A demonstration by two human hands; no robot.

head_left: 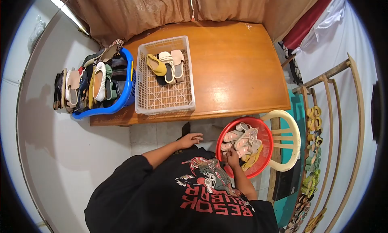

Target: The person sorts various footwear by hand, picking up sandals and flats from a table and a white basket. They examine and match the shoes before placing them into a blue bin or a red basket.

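Observation:
My left hand (190, 140) is held in front of my body, below the table's front edge, its fingers stretched out and nothing in it. My right hand (231, 157) is inside the near left side of a red basin (265, 152), its fingers curled against the pale pink sandals (243, 143). What those fingers hold, if anything, is hidden. Beside the pink pairs in the basin lie yellow shoes (251, 160). A clear plastic crate (161, 101) on the table contains a yellow shoe (156, 65), a cream slide (166, 58) and a pink slide (177, 62).
The wooden table (226, 71) spans the front. At its left a blue basket (121, 105) is heaped with shoes. The basin rests on a cream plastic chair (292, 130). A wooden rack (329, 124) with rows of sandals (313, 124) stands on the right.

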